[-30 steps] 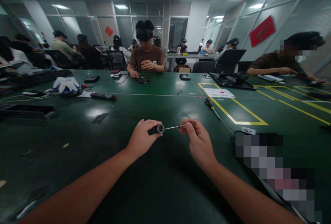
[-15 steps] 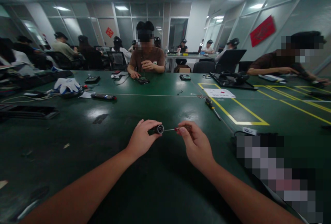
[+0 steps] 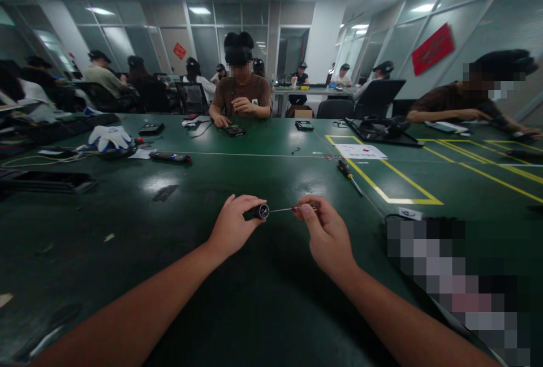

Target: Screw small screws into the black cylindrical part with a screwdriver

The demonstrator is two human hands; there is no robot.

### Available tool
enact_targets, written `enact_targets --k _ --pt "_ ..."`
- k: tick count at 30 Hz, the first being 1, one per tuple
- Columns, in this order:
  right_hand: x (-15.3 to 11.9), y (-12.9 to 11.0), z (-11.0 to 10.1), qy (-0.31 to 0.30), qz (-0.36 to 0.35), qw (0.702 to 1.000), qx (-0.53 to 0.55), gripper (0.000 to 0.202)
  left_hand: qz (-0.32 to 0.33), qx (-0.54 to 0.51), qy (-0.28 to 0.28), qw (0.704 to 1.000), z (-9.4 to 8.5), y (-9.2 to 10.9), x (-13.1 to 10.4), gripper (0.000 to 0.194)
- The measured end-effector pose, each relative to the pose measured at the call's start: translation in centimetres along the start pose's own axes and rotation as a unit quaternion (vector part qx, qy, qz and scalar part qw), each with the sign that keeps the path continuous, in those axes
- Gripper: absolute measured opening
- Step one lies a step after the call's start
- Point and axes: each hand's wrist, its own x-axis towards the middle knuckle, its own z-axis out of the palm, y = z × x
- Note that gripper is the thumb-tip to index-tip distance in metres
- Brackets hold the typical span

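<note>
Above the green table, my left hand [image 3: 235, 225] grips a small black cylinder [image 3: 262, 211] between thumb and fingers, its round open end turned toward the right. My right hand [image 3: 326, 231] is closed on the handle of a thin screwdriver [image 3: 282, 210] with a red collar. The metal shaft points left at the cylinder's open end. Whether the tip touches the inside is too small to tell. Both hands are close together, with only the shaft between them.
A yellow-black screwdriver [image 3: 350, 177] lies beyond my right hand, near a white paper [image 3: 360, 151]. Farther left are another tool [image 3: 170, 158] and white gloves [image 3: 109, 138]. A person [image 3: 241, 93] sits opposite; a blurred-out item [image 3: 449, 282] lies at the right.
My right hand has moved slightly right with the screwdriver, and more of the shaft shows between the hands. My left hand and the cylinder are nearly unmoved.
</note>
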Motion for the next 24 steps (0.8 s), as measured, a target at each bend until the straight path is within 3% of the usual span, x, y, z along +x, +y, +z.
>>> enact_targets --k 4,11,24 --pt "0.0 -0.2 -0.1 0.021 -0.005 0.999 0.024 0.019 -0.007 0.004 0.001 1.000 0.1 -0.3 0.0 0.036" --pt "-0.2 -0.2 0.1 -0.019 -0.012 1.000 0.003 0.020 -0.013 0.014 0.002 1.000 0.2 -0.4 0.1 0.037" --pt "0.2 0.0 0.1 0.014 0.004 1.000 -0.002 0.021 -0.016 -0.004 0.007 1.000 0.2 -1.2 0.2 0.037"
